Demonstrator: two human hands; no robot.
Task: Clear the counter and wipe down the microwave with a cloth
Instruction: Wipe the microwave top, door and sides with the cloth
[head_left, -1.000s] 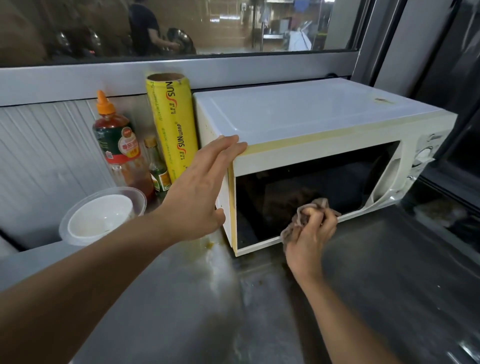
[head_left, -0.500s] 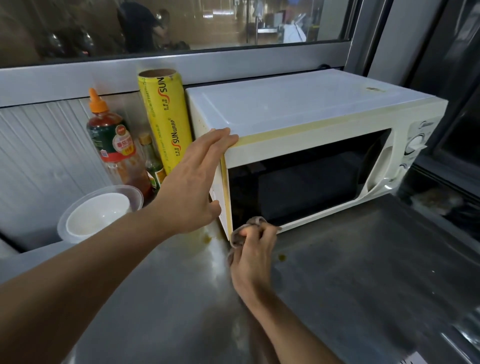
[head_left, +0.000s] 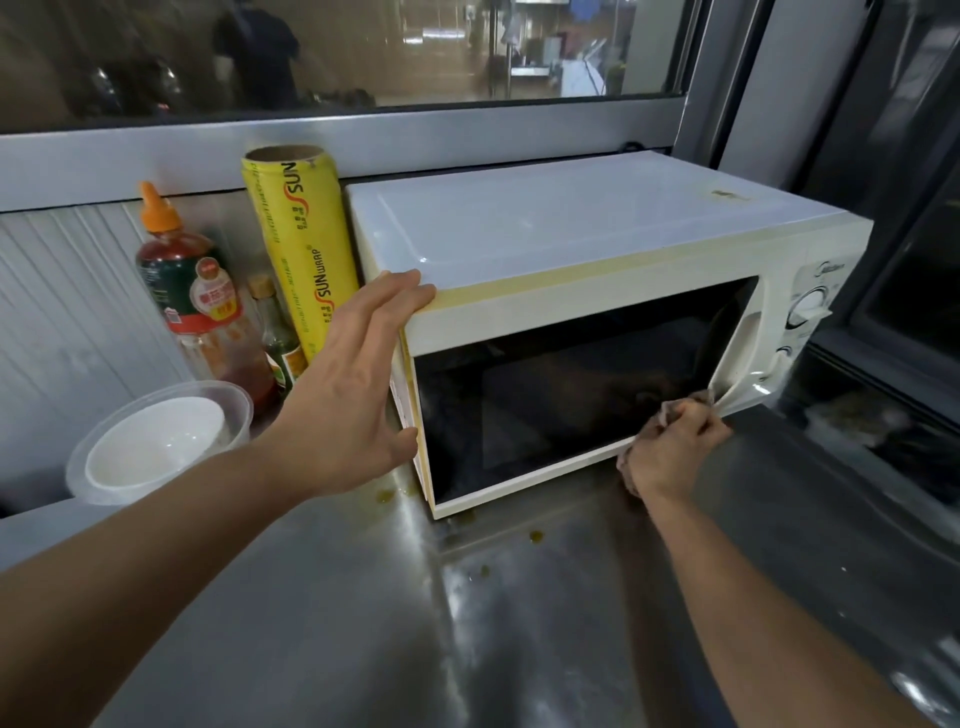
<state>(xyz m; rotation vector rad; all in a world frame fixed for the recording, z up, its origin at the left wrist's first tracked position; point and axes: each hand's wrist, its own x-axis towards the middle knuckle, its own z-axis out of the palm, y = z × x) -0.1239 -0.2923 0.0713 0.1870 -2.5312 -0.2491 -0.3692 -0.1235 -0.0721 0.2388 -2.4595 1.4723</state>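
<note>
A white microwave (head_left: 571, 234) with a dark glass door stands on the steel counter (head_left: 363, 623), its door closed. My left hand (head_left: 358, 395) lies flat against the microwave's upper left front corner, fingers straight, thumb at the left side wall. My right hand (head_left: 670, 449) grips a crumpled pinkish-brown cloth (head_left: 675, 410) and presses it on the door's lower right edge, beside the door handle. Most of the cloth is hidden under my fingers.
Left of the microwave stand a yellow cling-wrap roll (head_left: 301, 260), a red sauce bottle (head_left: 192, 296) with an orange cap and a small green bottle (head_left: 278, 343). A clear plastic bowl (head_left: 156, 441) holds a white bowl. Yellowish drips (head_left: 535, 535) spot the counter by the microwave.
My right hand with the cloth swept from the door's middle to its lower left corner, then along the bottom edge to the lower right. My left hand stayed on the corner.
</note>
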